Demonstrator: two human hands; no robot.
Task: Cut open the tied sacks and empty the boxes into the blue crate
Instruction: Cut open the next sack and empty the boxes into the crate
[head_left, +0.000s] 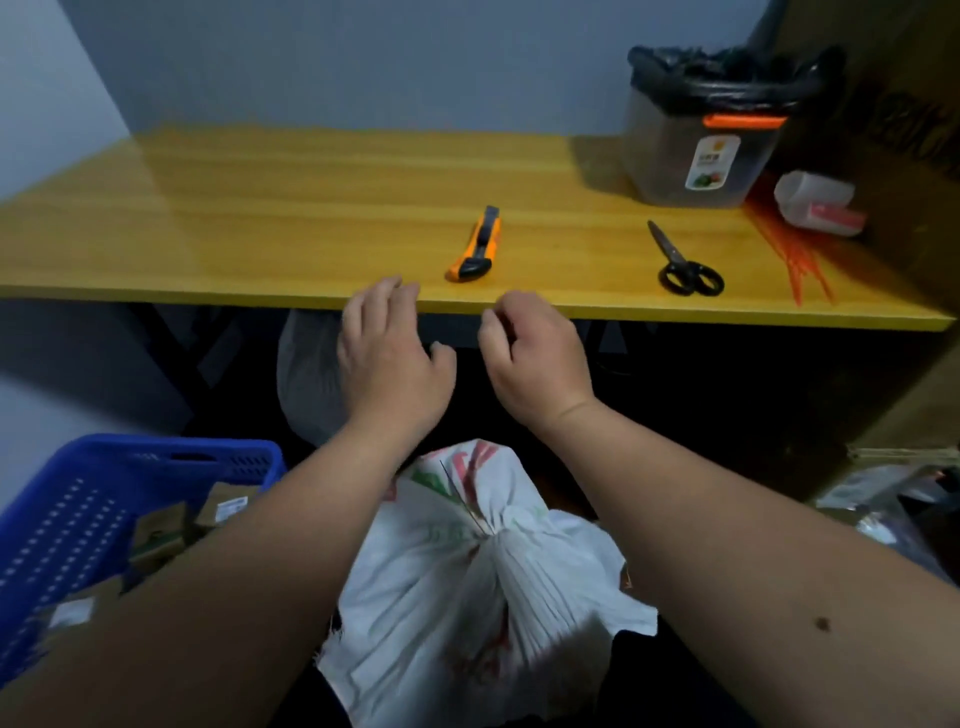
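A white woven sack (467, 597) with red and green print stands on the floor between my forearms, its neck cinched by a thin tie. My left hand (389, 358) hovers near the front edge of the yellow table (260, 208), fingers loosely bent, holding nothing. My right hand (535, 358) hangs beside it with curled fingers, also empty. An orange utility knife (475, 247) lies on the table just beyond my hands. Black scissors (683, 262) lie further right. The blue crate (119, 483) at lower left holds several cardboard boxes (161, 530).
A clear bin (701, 150) lined with a black bag stands at the table's back right, with orange zip ties (784, 244) and a white container (815, 200) beside it. Another pale sack (306, 374) sits under the table. Plastic wrapping (883, 509) lies at right.
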